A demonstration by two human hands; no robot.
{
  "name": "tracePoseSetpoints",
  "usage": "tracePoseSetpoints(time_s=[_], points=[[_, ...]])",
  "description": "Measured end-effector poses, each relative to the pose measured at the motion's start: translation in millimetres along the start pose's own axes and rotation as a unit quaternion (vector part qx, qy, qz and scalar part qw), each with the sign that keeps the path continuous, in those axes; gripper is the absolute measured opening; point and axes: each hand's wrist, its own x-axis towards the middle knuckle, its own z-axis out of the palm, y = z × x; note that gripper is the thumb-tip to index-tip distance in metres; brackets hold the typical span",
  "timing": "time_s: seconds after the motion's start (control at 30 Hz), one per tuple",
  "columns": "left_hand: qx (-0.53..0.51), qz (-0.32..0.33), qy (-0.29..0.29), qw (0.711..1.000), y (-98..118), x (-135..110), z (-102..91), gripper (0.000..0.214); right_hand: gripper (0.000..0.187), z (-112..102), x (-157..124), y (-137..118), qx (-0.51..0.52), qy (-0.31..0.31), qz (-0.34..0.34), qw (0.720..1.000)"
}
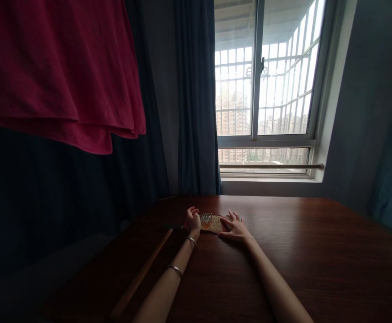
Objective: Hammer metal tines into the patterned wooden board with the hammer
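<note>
We saw a flat, tan, dark-speckled strip (pixel 215 224) lying on the tabletop between the two hands, its long axis running left to right, with a row of thin, shiny prongs (pixel 206 218) along the far edge of its left part. What the strip was made of, we could not tell.

The right hand (pixel 236 228) came over its right end, fingers spread and the thumb set apart at the near edge; we saw these fingers resting on the strip, not closed around it. From them, the rest of the strip lay to the left. The left hand (pixel 192 222) stood at the other end, its fingers partly curled and pointing far, so the strip lay just to their right; whether they gripped anything, we could not tell. Both hands were about equally near.

Left of the left forearm we found a long wooden handle (pixel 142 274), slanting from near left toward that hand. Around all this spread the dark brown table (pixel 317 255); beyond it we noted a blue curtain (pixel 196 98) and a barred window (pixel 238 103), and at far left, a hanging crimson cloth (pixel 57 67).
</note>
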Motion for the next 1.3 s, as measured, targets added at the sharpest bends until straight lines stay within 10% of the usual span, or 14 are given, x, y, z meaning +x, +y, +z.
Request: tracePoseSetpoints(time_s=[0.47, 1.3], points=[[0.182, 0.025, -0.104, 0.978, -29, 5, -3.3, 0.044, 0.069, 19, 5, 9, -0.012, 0.136, 0.031, 0.99], [0.237, 0.129, -0.168, 0.948, -28, 13, -20.3, 0.016, 0.06, 21, 4, 11, -0.033, 0.121, 0.04, 0.991]])
